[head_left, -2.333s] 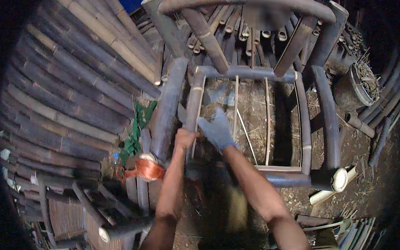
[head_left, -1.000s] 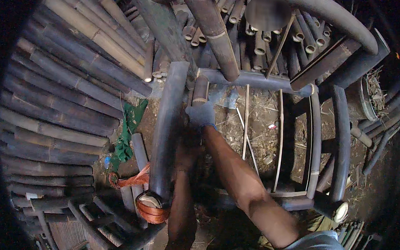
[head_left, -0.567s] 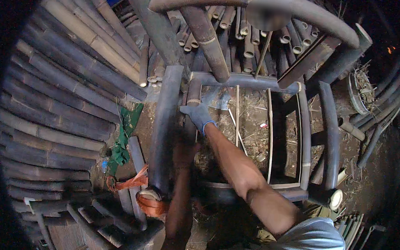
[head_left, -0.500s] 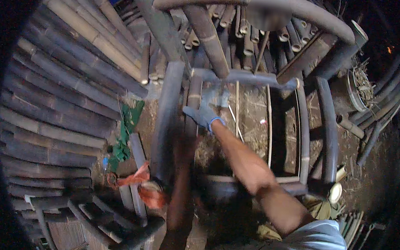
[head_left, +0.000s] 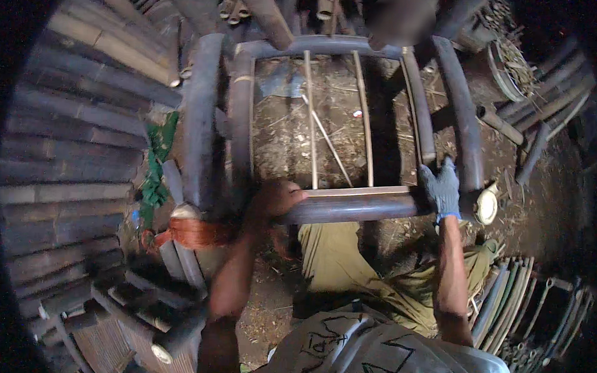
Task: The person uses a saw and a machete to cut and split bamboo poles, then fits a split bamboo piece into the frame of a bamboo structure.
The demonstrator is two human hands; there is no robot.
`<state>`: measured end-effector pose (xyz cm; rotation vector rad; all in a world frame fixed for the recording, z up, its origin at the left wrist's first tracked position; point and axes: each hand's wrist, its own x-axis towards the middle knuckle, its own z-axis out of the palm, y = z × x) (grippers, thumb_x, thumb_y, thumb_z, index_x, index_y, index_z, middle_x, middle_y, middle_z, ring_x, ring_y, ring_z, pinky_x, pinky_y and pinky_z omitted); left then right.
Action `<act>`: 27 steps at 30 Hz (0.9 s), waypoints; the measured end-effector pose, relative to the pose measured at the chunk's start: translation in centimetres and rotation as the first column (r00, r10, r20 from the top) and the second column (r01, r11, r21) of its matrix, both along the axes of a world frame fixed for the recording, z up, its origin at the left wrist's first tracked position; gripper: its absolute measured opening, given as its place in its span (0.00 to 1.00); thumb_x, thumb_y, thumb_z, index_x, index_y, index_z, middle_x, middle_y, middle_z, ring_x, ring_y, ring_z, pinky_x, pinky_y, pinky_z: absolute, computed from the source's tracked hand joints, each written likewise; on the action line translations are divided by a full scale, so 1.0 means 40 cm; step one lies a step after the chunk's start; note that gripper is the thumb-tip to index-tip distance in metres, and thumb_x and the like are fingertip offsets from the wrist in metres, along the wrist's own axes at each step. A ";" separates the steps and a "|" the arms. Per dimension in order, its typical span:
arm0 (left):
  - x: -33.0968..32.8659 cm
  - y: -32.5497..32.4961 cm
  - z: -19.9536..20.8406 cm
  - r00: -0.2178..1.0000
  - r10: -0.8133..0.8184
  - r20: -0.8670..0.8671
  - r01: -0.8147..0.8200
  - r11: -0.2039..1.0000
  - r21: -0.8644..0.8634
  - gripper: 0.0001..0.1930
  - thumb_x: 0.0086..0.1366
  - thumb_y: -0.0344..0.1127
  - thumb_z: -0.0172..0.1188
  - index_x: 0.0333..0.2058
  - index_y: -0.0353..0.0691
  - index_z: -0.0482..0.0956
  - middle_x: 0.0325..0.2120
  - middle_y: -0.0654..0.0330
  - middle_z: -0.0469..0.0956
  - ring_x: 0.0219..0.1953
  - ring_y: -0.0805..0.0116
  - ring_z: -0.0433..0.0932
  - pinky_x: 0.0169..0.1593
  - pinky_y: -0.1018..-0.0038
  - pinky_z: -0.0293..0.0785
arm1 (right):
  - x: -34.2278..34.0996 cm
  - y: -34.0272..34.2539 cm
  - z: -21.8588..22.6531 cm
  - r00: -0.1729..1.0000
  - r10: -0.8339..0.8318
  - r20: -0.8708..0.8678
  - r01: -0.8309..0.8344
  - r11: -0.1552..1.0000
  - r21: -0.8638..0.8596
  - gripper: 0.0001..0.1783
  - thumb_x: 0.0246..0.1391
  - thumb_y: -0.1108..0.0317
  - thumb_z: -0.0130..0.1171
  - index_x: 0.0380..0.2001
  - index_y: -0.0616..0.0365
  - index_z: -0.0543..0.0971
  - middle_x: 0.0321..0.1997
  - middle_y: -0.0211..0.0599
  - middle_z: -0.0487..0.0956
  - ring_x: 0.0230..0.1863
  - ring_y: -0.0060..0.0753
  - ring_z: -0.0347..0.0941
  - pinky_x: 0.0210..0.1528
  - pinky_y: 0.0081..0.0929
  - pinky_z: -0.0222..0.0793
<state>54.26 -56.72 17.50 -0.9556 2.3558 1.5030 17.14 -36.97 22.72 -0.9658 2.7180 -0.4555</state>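
A dark bamboo chair-like frame (head_left: 363,208) stands before me, with two thin pale bamboo strips (head_left: 312,131) running front to back across its opening. My left hand (head_left: 278,199), bare and partly in shadow, is closed over the near rail at its left corner. At the right corner, my right hand (head_left: 440,188) wears a grey-blue glove and grips the joint of near rail and side pole, thumb to the left of the fingers. A loose pale stick (head_left: 327,143) slants inside the opening, seemingly on the ground below.
Stacked bamboo poles (head_left: 76,159) fill the left side. Orange cord (head_left: 195,233) and green cloth (head_left: 158,168) lie left of the frame. A round container of shavings (head_left: 509,75) stands at far right. Thin poles (head_left: 505,305) lie at lower right, another bamboo piece of furniture (head_left: 130,312) at lower left.
My right hand has gone from the left side rail to the near right corner. My left hand now shows on the near left corner. The view has tilted, with the frame lower-legged part nearer centre.
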 end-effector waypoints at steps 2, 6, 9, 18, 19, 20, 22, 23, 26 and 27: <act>0.007 0.007 -0.029 0.996 0.079 -0.028 -0.076 0.992 0.102 0.24 0.63 0.56 0.57 0.39 0.38 0.85 0.34 0.47 0.84 0.40 0.49 0.83 0.49 0.57 0.75 | -0.059 0.006 -0.107 0.986 -0.035 0.164 0.049 0.995 -0.082 0.46 0.49 0.41 0.65 0.52 0.79 0.72 0.51 0.71 0.77 0.56 0.66 0.73 0.57 0.46 0.70; -0.008 -0.011 -0.032 0.969 0.038 0.244 0.015 0.977 -0.211 0.29 0.60 0.57 0.60 0.46 0.36 0.82 0.41 0.44 0.82 0.45 0.48 0.81 0.51 0.58 0.74 | -0.062 -0.085 -0.077 0.928 -0.133 0.348 0.127 0.991 0.041 0.31 0.53 0.51 0.63 0.49 0.69 0.77 0.44 0.66 0.80 0.49 0.65 0.78 0.51 0.45 0.75; -0.074 0.007 0.001 0.958 0.214 0.193 -0.064 0.812 -0.580 0.30 0.57 0.53 0.65 0.51 0.34 0.78 0.47 0.42 0.79 0.50 0.46 0.78 0.54 0.58 0.73 | -0.044 -0.113 -0.060 0.924 -0.078 0.375 0.090 0.996 -0.014 0.27 0.50 0.49 0.65 0.34 0.68 0.80 0.27 0.42 0.81 0.29 0.40 0.77 0.34 0.37 0.71; -0.952 0.049 -0.046 0.745 0.636 -0.201 -0.328 0.612 0.720 0.31 0.54 0.54 0.72 0.46 0.34 0.78 0.44 0.52 0.79 0.49 0.60 0.78 0.49 0.58 0.75 | -0.198 -0.115 -0.243 0.938 -0.072 0.339 0.047 0.995 0.084 0.23 0.44 0.51 0.70 0.30 0.62 0.80 0.24 0.41 0.81 0.25 0.42 0.77 0.27 0.37 0.73; -0.917 -0.009 -0.143 0.696 0.711 -0.102 -0.352 0.462 0.814 0.29 0.54 0.52 0.73 0.46 0.36 0.78 0.44 0.53 0.78 0.48 0.60 0.78 0.48 0.56 0.76 | -0.068 -0.201 -0.206 0.951 -0.040 0.305 0.026 0.998 0.053 0.24 0.41 0.51 0.71 0.31 0.63 0.80 0.25 0.43 0.81 0.25 0.42 0.77 0.28 0.38 0.73; -0.930 -0.003 -0.165 0.685 0.717 -0.128 -0.326 0.459 0.827 0.27 0.54 0.50 0.73 0.45 0.37 0.78 0.42 0.54 0.79 0.46 0.60 0.78 0.47 0.57 0.76 | -0.064 -0.199 -0.174 0.917 -0.037 0.396 0.035 0.999 0.012 0.26 0.41 0.50 0.70 0.33 0.63 0.80 0.26 0.43 0.81 0.26 0.44 0.77 0.29 0.40 0.73; -0.981 0.064 -0.179 0.710 0.680 -0.185 -0.222 0.465 0.857 0.24 0.53 0.46 0.72 0.44 0.39 0.78 0.39 0.55 0.79 0.43 0.60 0.79 0.45 0.59 0.77 | -0.107 -0.126 -0.176 0.894 -0.063 0.445 0.112 0.990 -0.087 0.30 0.40 0.49 0.68 0.39 0.64 0.79 0.28 0.45 0.80 0.29 0.46 0.77 0.33 0.43 0.73; -0.991 0.076 -0.180 0.699 0.688 -0.197 -0.203 0.454 0.868 0.22 0.53 0.44 0.72 0.43 0.39 0.78 0.37 0.56 0.79 0.40 0.60 0.80 0.44 0.59 0.78 | -0.114 -0.118 -0.171 0.884 -0.088 0.459 0.138 0.987 -0.078 0.30 0.41 0.49 0.68 0.40 0.64 0.79 0.30 0.46 0.81 0.30 0.48 0.78 0.35 0.44 0.74; -0.992 0.094 -0.157 0.706 0.688 -0.166 -0.182 0.403 0.897 0.16 0.51 0.38 0.68 0.37 0.41 0.78 0.29 0.61 0.77 0.29 0.64 0.78 0.37 0.61 0.78 | -0.110 -0.096 -0.155 0.866 -0.090 0.491 0.165 0.980 -0.111 0.32 0.41 0.50 0.69 0.43 0.65 0.79 0.36 0.52 0.83 0.40 0.56 0.80 0.42 0.44 0.75; -0.997 0.101 -0.165 0.697 0.696 -0.174 -0.189 0.413 0.891 0.15 0.50 0.39 0.69 0.35 0.40 0.79 0.28 0.60 0.78 0.29 0.65 0.78 0.36 0.62 0.77 | -0.106 -0.092 -0.150 0.876 -0.127 0.466 0.185 0.979 -0.081 0.32 0.41 0.49 0.69 0.44 0.65 0.79 0.37 0.53 0.83 0.42 0.57 0.80 0.42 0.45 0.75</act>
